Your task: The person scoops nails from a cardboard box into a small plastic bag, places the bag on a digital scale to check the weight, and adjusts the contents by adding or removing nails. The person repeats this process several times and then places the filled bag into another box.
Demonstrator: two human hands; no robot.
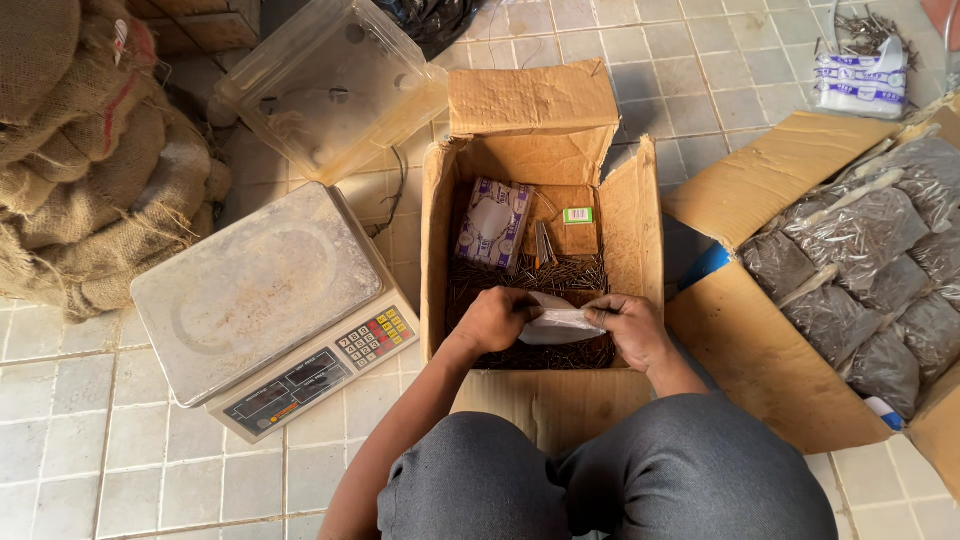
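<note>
Both hands pinch crinkly clear bag — over wiry nails.

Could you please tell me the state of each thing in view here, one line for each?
Left hand: gripping the small plastic bag.
Right hand: gripping the bag's other side.
Small plastic bag: held over the nails, looks empty.
Cardboard box: open, flaps up, loose nails inside.
Scale: platform bare, display unreadable.
Clear plastic tub: tipped, empty.
Second box: open, filled with packed bags.
</note>
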